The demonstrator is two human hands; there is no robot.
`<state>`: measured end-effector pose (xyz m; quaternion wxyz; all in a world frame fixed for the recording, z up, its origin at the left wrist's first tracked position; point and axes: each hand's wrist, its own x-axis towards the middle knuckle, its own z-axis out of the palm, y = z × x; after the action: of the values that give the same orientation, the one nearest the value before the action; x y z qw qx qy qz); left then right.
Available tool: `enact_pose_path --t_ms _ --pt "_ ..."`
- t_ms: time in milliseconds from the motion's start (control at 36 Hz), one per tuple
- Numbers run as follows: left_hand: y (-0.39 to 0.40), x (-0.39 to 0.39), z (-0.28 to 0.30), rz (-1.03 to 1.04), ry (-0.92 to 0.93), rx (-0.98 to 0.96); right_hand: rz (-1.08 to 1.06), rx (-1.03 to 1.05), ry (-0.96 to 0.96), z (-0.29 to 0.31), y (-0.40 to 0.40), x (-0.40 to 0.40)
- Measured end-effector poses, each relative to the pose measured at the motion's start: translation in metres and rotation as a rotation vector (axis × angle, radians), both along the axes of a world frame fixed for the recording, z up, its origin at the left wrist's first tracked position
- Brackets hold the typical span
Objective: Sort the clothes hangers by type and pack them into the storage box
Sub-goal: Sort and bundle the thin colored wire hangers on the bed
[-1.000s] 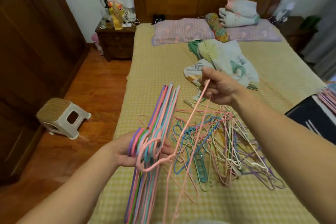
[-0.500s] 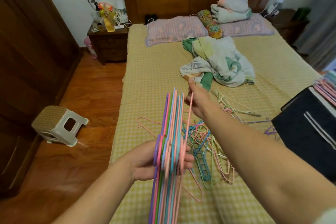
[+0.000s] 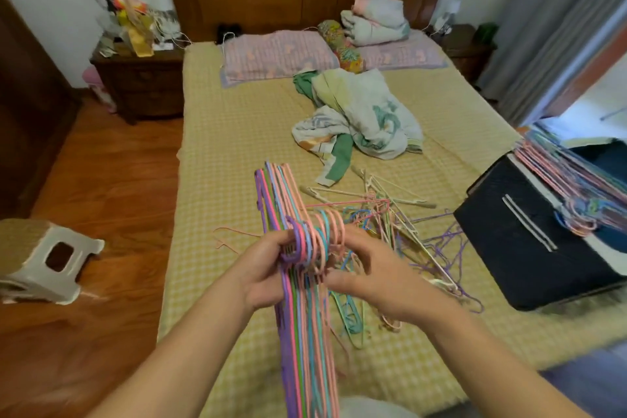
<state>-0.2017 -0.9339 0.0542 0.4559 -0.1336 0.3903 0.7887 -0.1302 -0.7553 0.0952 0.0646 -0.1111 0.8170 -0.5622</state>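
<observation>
A thick bundle of plastic hangers [image 3: 307, 312] in pink, purple, blue and green stands on edge over the bed. My left hand [image 3: 263, 270] grips the bundle just below its hooks. From the other side my right hand [image 3: 368, 268] holds the same bundle at the hooks, fingers curled around them. To the right, a loose tangle of thin wire hangers [image 3: 400, 231] lies on the yellow bed cover. The dark storage box [image 3: 529, 231] sits at the bed's right edge with several sorted hangers [image 3: 573, 187] draped over its top.
A crumpled blanket [image 3: 359, 119] lies mid-bed beyond the hanger pile. Pillows and folded bedding [image 3: 373, 21] sit by the headboard. On the wooden floor at the left there is a small stool [image 3: 44, 261], with a cluttered nightstand [image 3: 139, 78] behind it.
My right hand brought the pink hanger onto the bundle, then came down from the bundle's far end to grip it at the hooks. The view shifted right, showing more of the box.
</observation>
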Motion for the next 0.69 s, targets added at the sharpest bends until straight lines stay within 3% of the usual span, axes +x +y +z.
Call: enact_pose_path --t_ms 56,250,444,694 --pt "0.011 -0.005 0.001 0.028 0.011 0.004 -0.007 0.079 0.054 0.002 -0.004 -0.005" --pt "0.061 0.007 0.023 -0.019 0.056 0.254 -0.136 0.001 0.073 0.016 0.018 -0.006" --pt "0.125 0.036 0.038 -0.009 0.012 0.262 -0.279 -0.29 -0.035 0.039 0.064 0.019" --pt "0.207 0.108 0.036 -0.065 0.019 0.212 -0.179 -0.155 -0.191 0.047 0.152 0.085"
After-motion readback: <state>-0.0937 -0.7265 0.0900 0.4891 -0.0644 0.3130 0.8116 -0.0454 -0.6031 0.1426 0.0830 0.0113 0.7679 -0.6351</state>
